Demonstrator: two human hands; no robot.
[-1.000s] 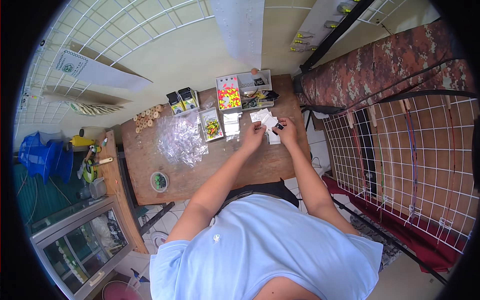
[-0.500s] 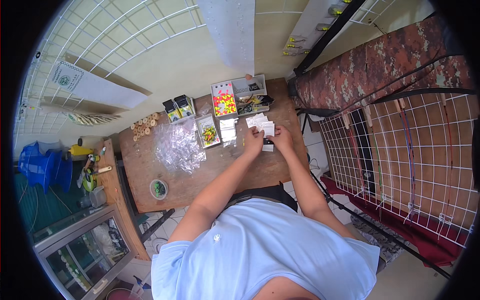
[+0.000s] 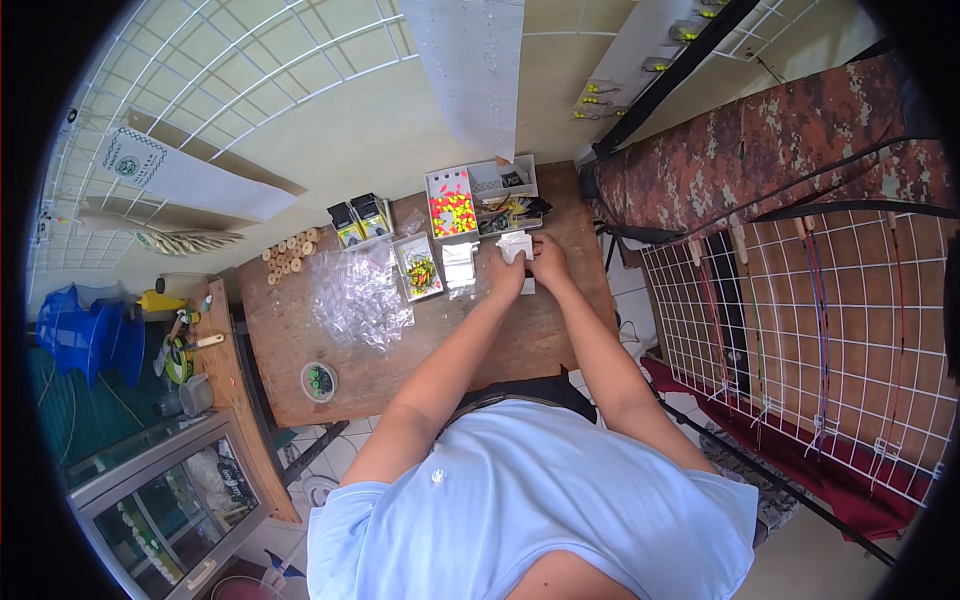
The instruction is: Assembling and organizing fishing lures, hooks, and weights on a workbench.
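Over the right part of the wooden table, a small stack of white cards (image 3: 515, 244) is held between my two hands. My left hand (image 3: 506, 274) is closed on the near left side of the stack, its thumb resting on the top. From the right, my right hand (image 3: 548, 262) grips the stack's edge with its fingers bent. Part of another pale piece (image 3: 528, 287) shows on the table below my hands. Just left of my left hand lies a second pile of white cards or packets (image 3: 458, 258).
Clear plastic bags (image 3: 360, 295) are heaped left of a white box (image 3: 434, 287) of colourful small pieces. Behind stand a tray (image 3: 434, 188) of red and yellow pieces and a grey tray (image 3: 530, 178). Wooden rounds (image 3: 290, 252) and a round tub (image 3: 319, 381) are on the left.
The white cards, spread out earlier, are now gathered into a tighter stack. My hands have shifted slightly away from me, and the right one has turned around the stack's edge.
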